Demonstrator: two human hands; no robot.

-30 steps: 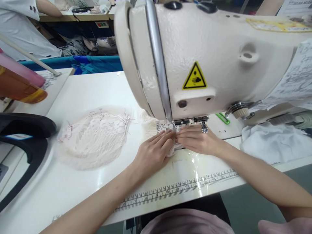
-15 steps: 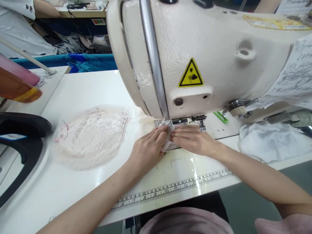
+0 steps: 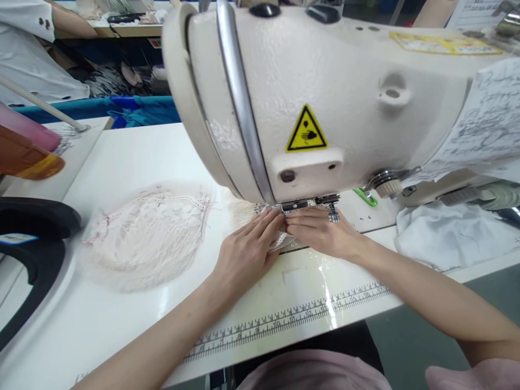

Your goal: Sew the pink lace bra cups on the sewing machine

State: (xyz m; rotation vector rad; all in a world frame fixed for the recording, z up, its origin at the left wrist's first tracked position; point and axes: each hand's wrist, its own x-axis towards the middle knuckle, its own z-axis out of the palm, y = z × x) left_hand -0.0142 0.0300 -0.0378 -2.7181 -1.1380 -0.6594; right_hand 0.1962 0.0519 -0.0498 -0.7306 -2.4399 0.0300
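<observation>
Under the head of a cream sewing machine (image 3: 325, 97) lies a piece of cream lace fabric (image 3: 280, 240), with a scalloped edge showing between my hands. My left hand (image 3: 249, 244) is closed on the lace, its fingertips close together just in front of the needle area. From the other side my right hand (image 3: 320, 230) presses and holds the same lace, fingers bent and side by side. The fingertips of both hands nearly meet. The needle and presser foot are mostly hidden behind the fingers and the machine head.
A gathered oval of pale lace (image 3: 150, 233) lies on the white table (image 3: 134, 151) to the left. Beside it stands a curved black object (image 3: 44, 227). White cloth (image 3: 450, 235) and green snips (image 3: 365, 196) are at right. A printed ruler (image 3: 284, 323) runs along the front edge.
My left fingers have flattened and spread forward over the lace, where they were bunched around a raised fold. My right hand has hardly moved. The whole view has shifted slightly.
</observation>
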